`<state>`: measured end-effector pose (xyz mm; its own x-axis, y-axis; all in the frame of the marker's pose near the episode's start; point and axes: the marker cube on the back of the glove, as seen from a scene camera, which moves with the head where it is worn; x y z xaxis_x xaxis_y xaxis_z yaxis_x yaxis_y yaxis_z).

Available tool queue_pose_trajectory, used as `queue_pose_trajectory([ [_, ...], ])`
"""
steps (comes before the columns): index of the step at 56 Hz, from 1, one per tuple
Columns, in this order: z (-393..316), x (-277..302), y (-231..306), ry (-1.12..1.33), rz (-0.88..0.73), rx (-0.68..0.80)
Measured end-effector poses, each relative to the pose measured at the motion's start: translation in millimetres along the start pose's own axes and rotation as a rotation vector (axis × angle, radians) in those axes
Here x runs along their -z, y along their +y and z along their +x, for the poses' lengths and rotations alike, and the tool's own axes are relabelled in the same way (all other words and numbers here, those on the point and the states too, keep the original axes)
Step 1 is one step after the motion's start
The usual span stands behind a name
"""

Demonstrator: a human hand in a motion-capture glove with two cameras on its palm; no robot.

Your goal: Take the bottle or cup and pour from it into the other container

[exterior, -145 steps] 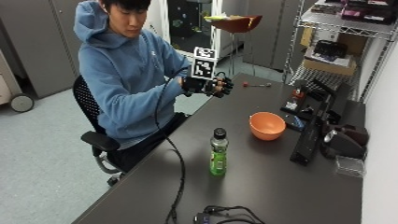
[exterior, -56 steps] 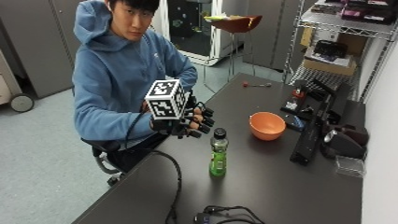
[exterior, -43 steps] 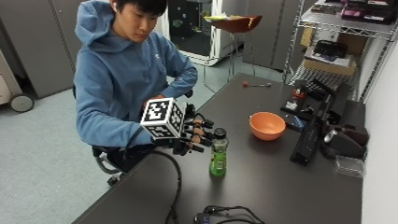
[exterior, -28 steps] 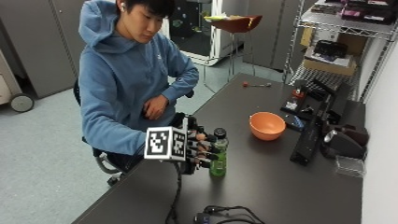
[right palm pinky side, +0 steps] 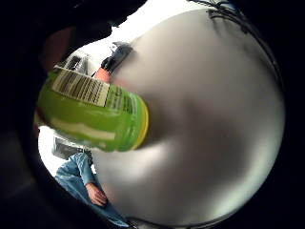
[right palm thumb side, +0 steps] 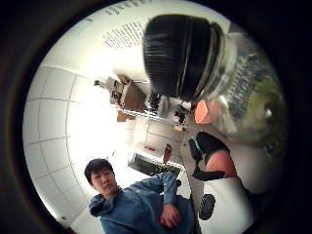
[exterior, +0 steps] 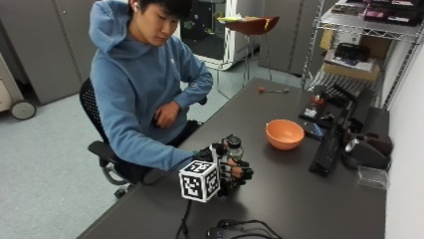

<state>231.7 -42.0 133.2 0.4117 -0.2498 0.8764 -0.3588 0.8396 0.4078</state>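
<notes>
The gloved fingers (exterior: 237, 170) curl around the middle of the bottle (exterior: 232, 149), so the right hand (exterior: 228, 174) has it wrapped at the label, with the black cap (exterior: 232, 141) showing just above the knuckles. The bottle stands upright on the dark table (exterior: 285, 199), near the person's edge, and its base looks to be touching the tabletop, though the hand hides the contact. In the little-finger palm view the green body and barcode label (right palm pinky side: 81, 88) fill the space close to the palm; the thumb-side view looks along the clear neck to the ribbed cap (right palm thumb side: 178, 53).

The bottle is plastic and appears mostly full of green drink, so I judge it moderately heavy, smooth, and likely to give a little if squeezed. Mid-body is the sensible hold. The cap appears to be on, so it would need removing before any pour.

The orange bowl (exterior: 285, 133) sits further along the table, apart from the bottle. The bare hand (exterior: 165, 113) rests in the person's lap
</notes>
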Motion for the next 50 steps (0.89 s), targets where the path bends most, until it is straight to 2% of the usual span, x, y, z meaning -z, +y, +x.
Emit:
queue_pose_trajectory([
  [9, 1.3, -12.6, -11.0, -0.131, 0.093, -0.008],
  [17, -3.0, -24.4, -18.2, -0.106, 0.124, 0.008],
  [38, -55.3, -55.9, -50.5, 0.031, 0.033, 0.05],
  [50, -90.7, -67.5, -82.1, 0.292, -0.065, 0.054],
])
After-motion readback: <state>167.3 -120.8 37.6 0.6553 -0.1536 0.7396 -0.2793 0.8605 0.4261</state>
